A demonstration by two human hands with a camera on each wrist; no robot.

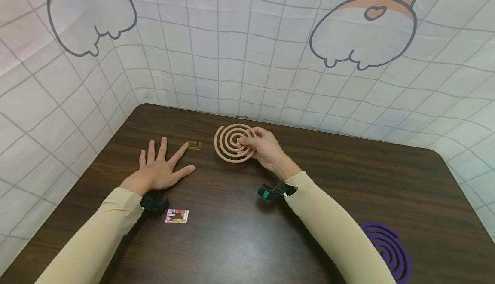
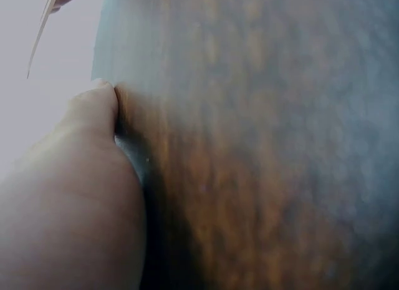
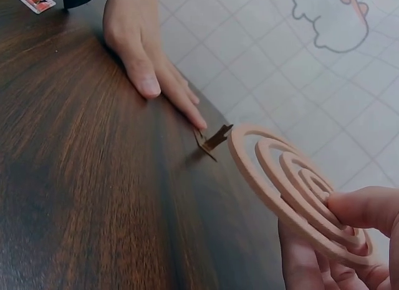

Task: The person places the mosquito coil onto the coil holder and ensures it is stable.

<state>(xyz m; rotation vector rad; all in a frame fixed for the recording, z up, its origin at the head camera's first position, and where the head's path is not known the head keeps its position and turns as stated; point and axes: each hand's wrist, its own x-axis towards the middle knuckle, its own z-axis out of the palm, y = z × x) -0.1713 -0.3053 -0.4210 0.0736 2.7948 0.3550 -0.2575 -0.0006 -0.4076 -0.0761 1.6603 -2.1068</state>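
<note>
A tan mosquito coil [image 1: 234, 143] is pinched near its centre by my right hand [image 1: 267, 148], thumb on top and the other fingers beneath. In the right wrist view the coil [image 3: 262, 171] is tilted, held above the table. My left hand [image 1: 158, 173] rests on the table with its fingers spread. Its index fingertip touches a small brass-coloured metal coil stand [image 1: 196, 145], whose bent-up prong [image 3: 218, 137] shows in the right wrist view. The left wrist view shows mostly the thumb [image 2: 81, 178] along the tabletop, blurred.
A small colourful card [image 1: 177, 216] lies by the left wrist. On the table's right side sits a purple mosquito coil [image 1: 398, 254], partly hidden by the right sleeve. A grid-patterned curtain [image 1: 232, 52] hangs behind the dark wooden table [image 1: 224, 241].
</note>
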